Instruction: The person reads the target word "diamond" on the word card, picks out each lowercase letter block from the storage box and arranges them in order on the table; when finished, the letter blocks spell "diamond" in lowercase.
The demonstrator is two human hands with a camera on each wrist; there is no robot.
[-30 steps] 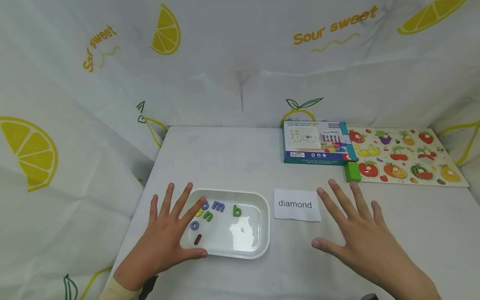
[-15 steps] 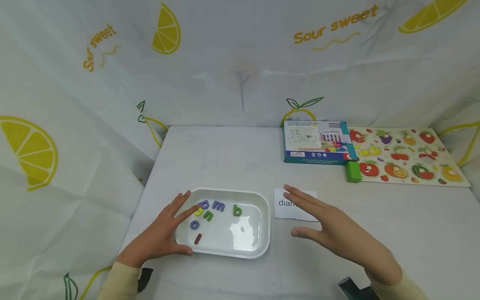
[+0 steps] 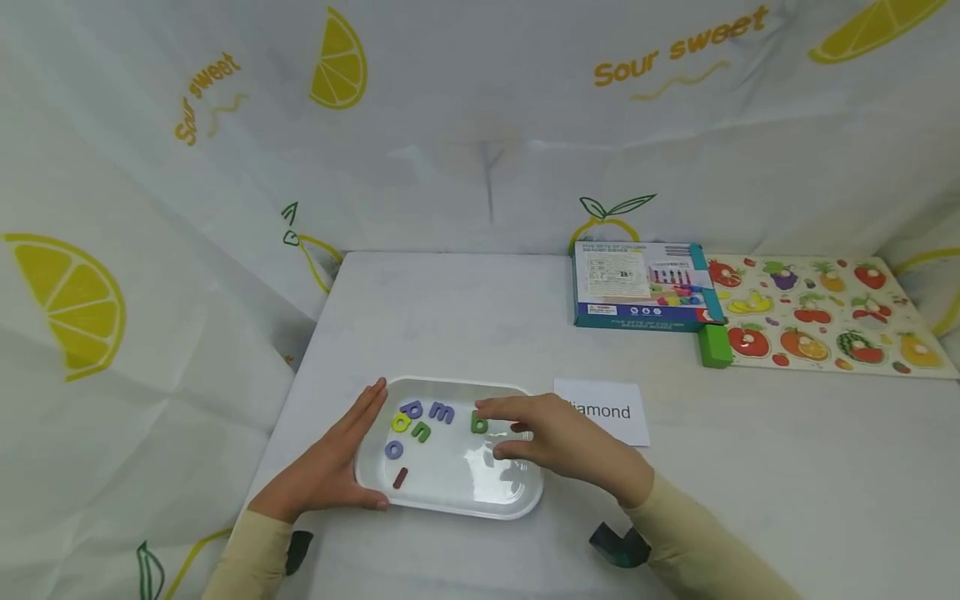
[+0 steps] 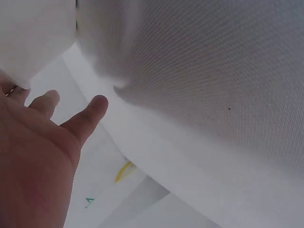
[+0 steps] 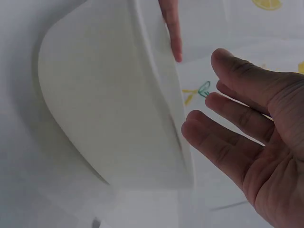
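Observation:
A white tray (image 3: pixel 442 492) holds several small letters: a green b (image 3: pixel 479 424), a purple m (image 3: pixel 442 412), a green n (image 3: pixel 422 432), a blue o (image 3: pixel 393 450) and a dark red bar-like letter (image 3: pixel 401 477) among them. My left hand (image 3: pixel 326 467) rests against the tray's left end, fingers fairly straight, thumb by the front rim. Over the tray's right part hovers my right hand (image 3: pixel 566 437), its index fingertip partly covering the b. In the right wrist view, the right hand (image 5: pixel 251 137) has its fingers apart, gripping nothing. A card (image 3: pixel 618 417) reading "diamond" is partly hidden behind that hand.
Toward the back right lies a printed box (image 3: pixel 645 283). Beside it are a green block (image 3: pixel 716 347) and a fruit-picture board (image 3: pixel 832 325). A patterned white curtain (image 3: pixel 450 125) hangs behind the white-covered table (image 3: pixel 442 308).
My right hand has moved left, from near the card to over the tray's right part. My left hand has lowered onto the tray's left end.

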